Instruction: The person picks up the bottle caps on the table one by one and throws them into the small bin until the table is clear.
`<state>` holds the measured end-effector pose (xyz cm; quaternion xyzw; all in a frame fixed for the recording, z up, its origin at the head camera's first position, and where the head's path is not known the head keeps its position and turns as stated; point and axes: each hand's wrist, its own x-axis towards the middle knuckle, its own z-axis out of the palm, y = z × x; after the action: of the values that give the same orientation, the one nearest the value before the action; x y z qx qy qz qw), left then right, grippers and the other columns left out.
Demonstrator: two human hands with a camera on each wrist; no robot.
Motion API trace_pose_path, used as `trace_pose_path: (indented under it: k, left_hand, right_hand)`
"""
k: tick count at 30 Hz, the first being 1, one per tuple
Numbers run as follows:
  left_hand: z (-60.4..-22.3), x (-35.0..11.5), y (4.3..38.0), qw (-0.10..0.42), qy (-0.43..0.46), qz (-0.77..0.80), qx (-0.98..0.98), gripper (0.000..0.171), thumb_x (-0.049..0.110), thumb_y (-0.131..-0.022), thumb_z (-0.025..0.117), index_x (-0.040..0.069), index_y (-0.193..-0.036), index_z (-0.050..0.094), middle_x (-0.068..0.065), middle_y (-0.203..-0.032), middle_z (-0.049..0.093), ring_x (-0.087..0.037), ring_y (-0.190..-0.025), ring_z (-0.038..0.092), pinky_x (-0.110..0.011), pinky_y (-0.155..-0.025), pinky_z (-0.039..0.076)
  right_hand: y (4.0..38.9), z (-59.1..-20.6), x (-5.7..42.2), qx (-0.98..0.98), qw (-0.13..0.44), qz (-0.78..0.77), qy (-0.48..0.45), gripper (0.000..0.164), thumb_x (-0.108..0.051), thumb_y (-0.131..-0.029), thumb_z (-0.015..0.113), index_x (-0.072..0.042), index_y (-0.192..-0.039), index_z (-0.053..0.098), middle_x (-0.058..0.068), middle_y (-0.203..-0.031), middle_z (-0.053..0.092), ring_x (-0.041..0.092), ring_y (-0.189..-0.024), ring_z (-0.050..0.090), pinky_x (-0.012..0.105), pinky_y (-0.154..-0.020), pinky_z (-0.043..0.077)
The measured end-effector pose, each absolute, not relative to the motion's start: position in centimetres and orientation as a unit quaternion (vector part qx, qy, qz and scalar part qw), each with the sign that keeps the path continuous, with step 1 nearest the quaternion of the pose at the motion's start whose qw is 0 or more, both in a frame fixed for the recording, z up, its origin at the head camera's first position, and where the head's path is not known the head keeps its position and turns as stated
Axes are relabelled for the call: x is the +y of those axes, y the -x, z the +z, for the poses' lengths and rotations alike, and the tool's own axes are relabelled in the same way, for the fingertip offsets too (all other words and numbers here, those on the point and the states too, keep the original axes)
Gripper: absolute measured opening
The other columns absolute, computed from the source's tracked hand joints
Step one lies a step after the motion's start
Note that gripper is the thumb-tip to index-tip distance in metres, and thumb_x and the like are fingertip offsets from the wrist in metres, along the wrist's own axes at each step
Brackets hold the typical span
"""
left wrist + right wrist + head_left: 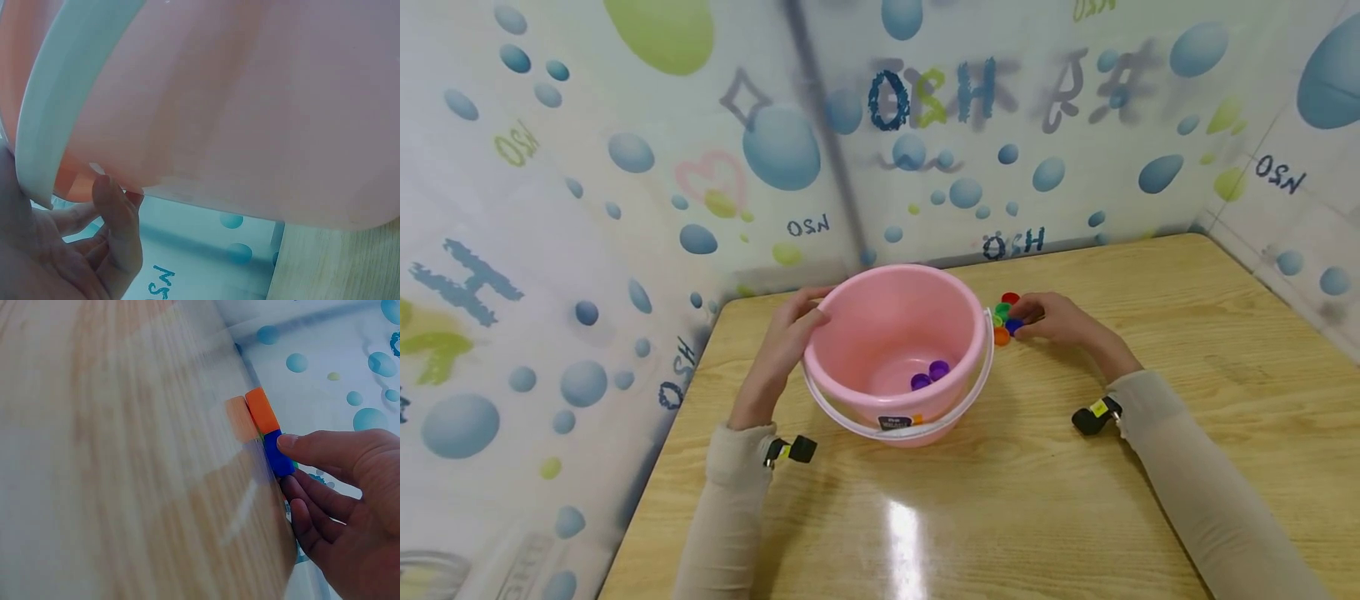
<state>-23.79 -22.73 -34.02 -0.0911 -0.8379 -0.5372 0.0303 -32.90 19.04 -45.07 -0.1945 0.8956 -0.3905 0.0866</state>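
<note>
Plainly, two hands are at work over a wooden tabletop [1015, 508]. A pink bucket [891, 329] stands there mouth up, its white handle [887, 434] hanging down across the front, just below a dark label [895, 422]. The left hand [786, 337] grips the bucket's rim at its left side; in the left wrist view, the thumb lies against the outer wall near the rim. Inside the bucket, on its floor, are two purple caps [938, 370], side by side toward the right. The right hand [1060, 321] pinches a blue cap [1014, 326] at the tabletop, just to the right of the bucket; the right wrist view shows the thumb on the cap's near side. Clustered close about it are an orange cap [1002, 337], a green cap [1003, 310], a red cap [1011, 297] and a yellow-green cap [997, 321], the last partly hidden. The right wrist view shows the orange cap immediately beside the blue one. Both forearms wear light sleeves [1202, 475], and a small black device [1093, 417] is fitted at each wrist. Behind the tabletop, a pale wall [865, 196] carries blue droplet prints and lettering.
</note>
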Motion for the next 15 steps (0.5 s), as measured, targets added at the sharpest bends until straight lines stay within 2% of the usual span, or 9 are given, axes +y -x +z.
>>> trace_pose_path:
  k: [15]
  left_hand:
    - [-34.04,-22.88,23.84,0.028,0.089,-0.536,-0.839,0.034,0.021,-0.094,0.051,0.019,-0.128,0.059,-0.013,-0.114,0.063,-0.022,-0.084,0.067,-0.028,-0.070,0.055]
  right_hand:
    - [32.86,-45.09,18.89,0.901,0.090,-0.380,0.188,0.033,-0.013,-0.084,0.071,-0.005,-0.116,0.062,0.015,-0.113,0.064,0.028,-0.100,0.058,0.044,-0.091,0.051]
